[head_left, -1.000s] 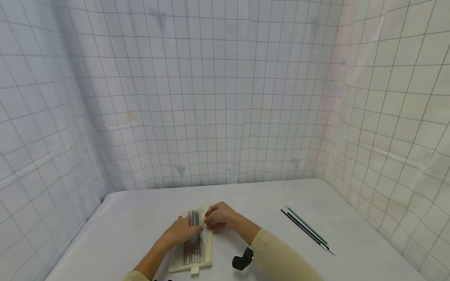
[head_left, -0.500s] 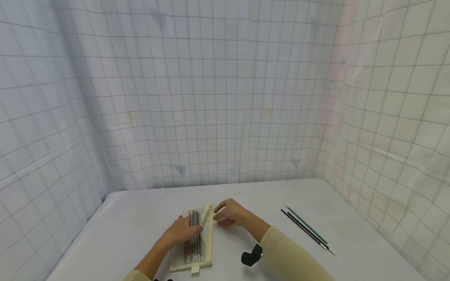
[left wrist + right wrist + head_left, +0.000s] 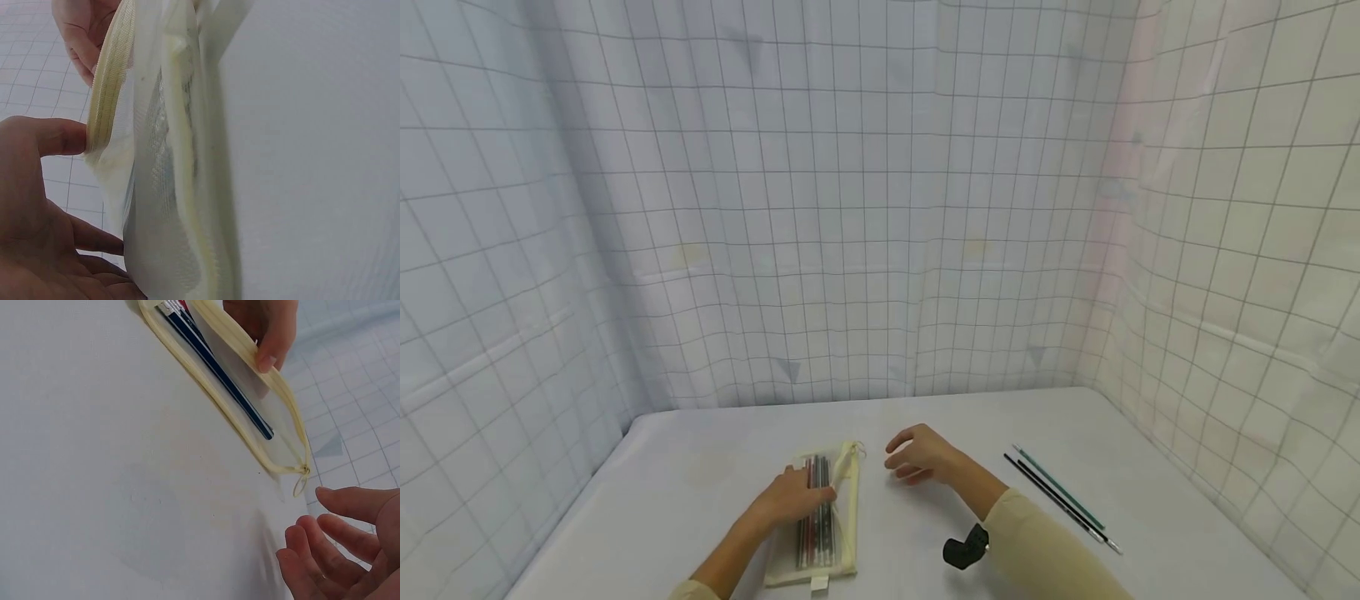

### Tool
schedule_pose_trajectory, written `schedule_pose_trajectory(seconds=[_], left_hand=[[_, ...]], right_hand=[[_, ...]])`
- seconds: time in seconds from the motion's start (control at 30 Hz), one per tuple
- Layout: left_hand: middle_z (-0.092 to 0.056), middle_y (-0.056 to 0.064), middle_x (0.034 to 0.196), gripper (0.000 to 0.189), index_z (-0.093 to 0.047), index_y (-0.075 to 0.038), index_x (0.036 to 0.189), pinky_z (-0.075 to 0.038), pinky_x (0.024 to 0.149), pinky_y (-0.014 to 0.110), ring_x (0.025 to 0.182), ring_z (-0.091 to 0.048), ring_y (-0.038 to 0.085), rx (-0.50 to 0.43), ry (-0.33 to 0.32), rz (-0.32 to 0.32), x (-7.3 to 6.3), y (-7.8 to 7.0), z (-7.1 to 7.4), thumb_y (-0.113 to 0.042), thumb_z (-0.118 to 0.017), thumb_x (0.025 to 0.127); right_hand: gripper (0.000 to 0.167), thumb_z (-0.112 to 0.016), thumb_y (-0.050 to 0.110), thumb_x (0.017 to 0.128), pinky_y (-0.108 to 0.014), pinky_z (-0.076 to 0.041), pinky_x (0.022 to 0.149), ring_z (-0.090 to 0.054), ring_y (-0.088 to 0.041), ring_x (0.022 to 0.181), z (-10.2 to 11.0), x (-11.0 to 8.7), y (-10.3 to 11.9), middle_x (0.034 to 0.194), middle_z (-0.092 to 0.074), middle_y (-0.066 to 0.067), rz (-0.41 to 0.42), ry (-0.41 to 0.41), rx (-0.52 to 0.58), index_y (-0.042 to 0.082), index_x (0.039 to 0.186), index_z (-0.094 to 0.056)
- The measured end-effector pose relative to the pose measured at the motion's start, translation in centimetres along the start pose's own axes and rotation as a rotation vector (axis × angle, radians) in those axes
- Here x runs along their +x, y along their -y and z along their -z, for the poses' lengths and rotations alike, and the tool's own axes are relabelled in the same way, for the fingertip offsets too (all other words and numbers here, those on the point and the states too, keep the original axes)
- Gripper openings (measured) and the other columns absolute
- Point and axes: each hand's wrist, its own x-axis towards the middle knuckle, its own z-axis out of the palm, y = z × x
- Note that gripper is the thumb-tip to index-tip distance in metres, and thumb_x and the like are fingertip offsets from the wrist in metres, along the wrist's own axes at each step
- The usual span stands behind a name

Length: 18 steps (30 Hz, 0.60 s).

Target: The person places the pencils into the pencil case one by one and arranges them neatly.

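A cream zip pencil case (image 3: 848, 542) of see-through mesh lies on the table with its zip side parted. Inside it lie several dark pencils (image 3: 215, 372) and a red one. My left hand (image 3: 790, 498) reaches across the case and pinches its zip edge (image 3: 111, 75) under the thumb, lifting that edge away from the other. My right hand (image 3: 925, 457) hovers to the right of the case, holding nothing, its fingers loosely bent. A small pull loop (image 3: 300, 484) hangs at the zip's far end, close to the right thumb in the right wrist view.
To the right, two black pencils (image 3: 1053, 497) and a green pencil (image 3: 1059, 487) lie side by side on the white table (image 3: 700, 467). Gridded cloth (image 3: 850, 208) hangs behind and along both sides. A black device (image 3: 966, 547) sits at the right sleeve.
My right hand has left the zip edge of the pencil case and moved right, its fingers opening. My left hand keeps its grip on the case.
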Motion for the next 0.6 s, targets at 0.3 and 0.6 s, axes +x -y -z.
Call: schedule_pose_trajectory(seconds=[0.3,0.6], left_hand=[[-0.047,0.049,0.134,0.072,-0.057,0.019,0.129,-0.039,0.101,0.074,0.127,-0.045,0.065,-0.022,0.002,-0.008,-0.1,0.1,-0.1,-0.038,-0.067,0.086],[-0.045,0.05,0.136,0.074,-0.056,0.02,0.131,-0.035,0.103,0.075,0.13,-0.039,0.067,-0.031,0.01,-0.008,-0.1,0.2,0.0,-0.04,-0.066,0.088]], right_hand=[[0.031,-0.082,0.007,0.087,-0.037,-0.061,0.07,-0.071,-0.023,0.083,1.9,-0.4,-0.4,0.101,-0.07,-0.008,-0.031,-0.037,-0.056,0.0,0.116,-0.072],[0.034,-0.082,0.009,0.087,-0.037,-0.06,0.072,-0.07,-0.022,0.083,4.8,-1.1,-0.6,0.101,-0.071,-0.008,-0.033,-0.079,-0.108,-0.001,0.118,-0.071]])
